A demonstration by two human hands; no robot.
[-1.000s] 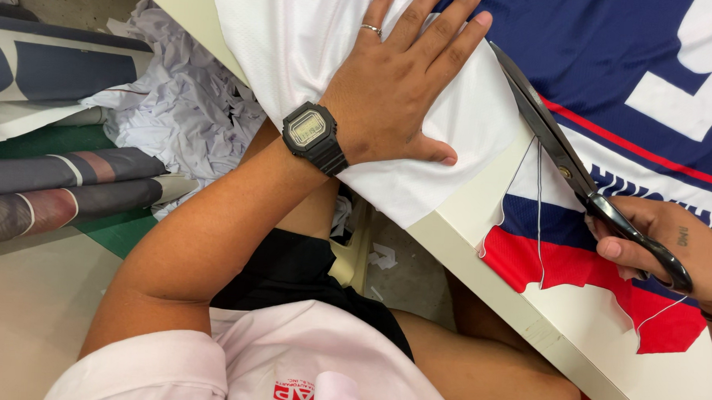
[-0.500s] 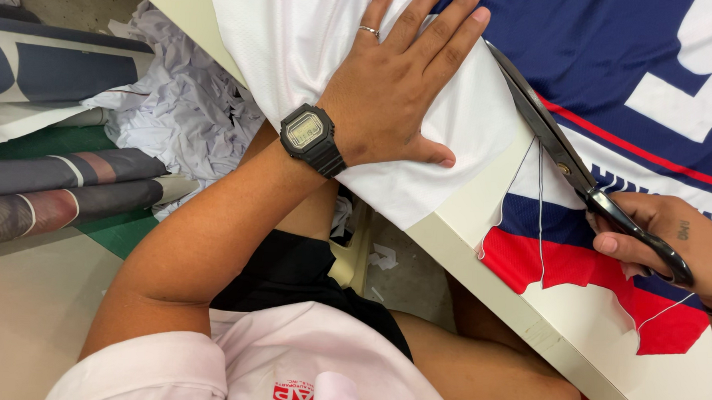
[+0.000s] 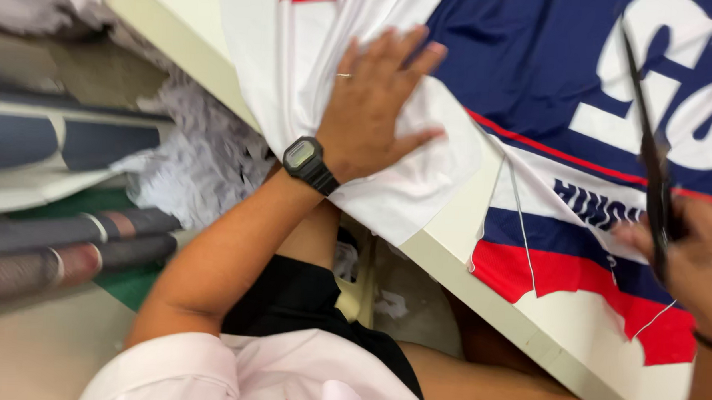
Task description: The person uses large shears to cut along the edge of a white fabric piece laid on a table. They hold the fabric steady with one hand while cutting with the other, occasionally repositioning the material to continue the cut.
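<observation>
Nearest the camera, at the bottom of the frame, the person's pale pink shirt (image 3: 228,374) and black shorts (image 3: 303,302) are showing, with the bare left forearm rising from them toward the centre. Just beyond, a cream table (image 3: 542,328) is running diagonally from upper left to lower right, and the printed fabric (image 3: 538,72) is lying across it: navy blue with large white lettering in the upper right, a thin red stripe below that, then white, navy and red bands ending in a jagged cut edge at the lower right, with loose white threads trailing over it. The left hand (image 3: 372,105), wearing a black digital watch (image 3: 309,164) and a thin ring, is lying flat with fingers spread, pressing the white part of the fabric where it is draping over the table edge. At the right edge, the right hand (image 3: 689,262) is curling around the handles of dark scissors (image 3: 650,149), whose blades are pointing up across the lettering. Farther left, crumpled white scraps (image 3: 206,153) and rolled grey and navy material (image 3: 58,243) are lying on the floor.
</observation>
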